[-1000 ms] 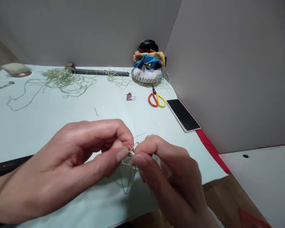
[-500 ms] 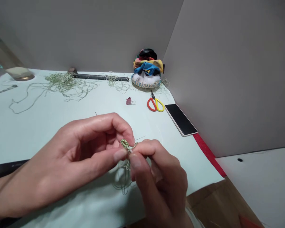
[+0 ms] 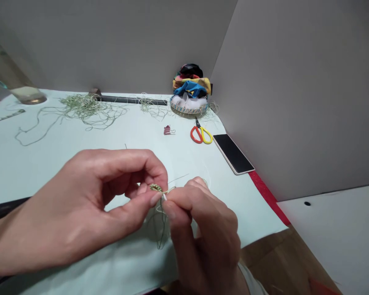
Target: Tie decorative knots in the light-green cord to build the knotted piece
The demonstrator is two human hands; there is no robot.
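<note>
My left hand [image 3: 80,200] pinches a small knotted piece of green cord [image 3: 156,187] between thumb and forefinger. My right hand [image 3: 203,229] meets it from the right, its fingertips closed on the cord beside a small white tip [image 3: 165,197]. Loose loops of thin green thread [image 3: 162,221] hang below the fingers. A fine straight strand or needle [image 3: 178,178] sticks out up and to the right, partly hidden by my right fingers.
On the pale green table [image 3: 49,164] lie tangled green thread [image 3: 83,107], a pink binder clip [image 3: 169,130], red-and-yellow scissors [image 3: 201,133] and a black phone [image 3: 233,153]. A round fabric-filled basket [image 3: 189,104] and a glass jar [image 3: 18,78] stand at the back.
My hands have drawn slightly apart, and the knotted cord now sits lower and further left. The white tip shows more clearly between my fingers.
</note>
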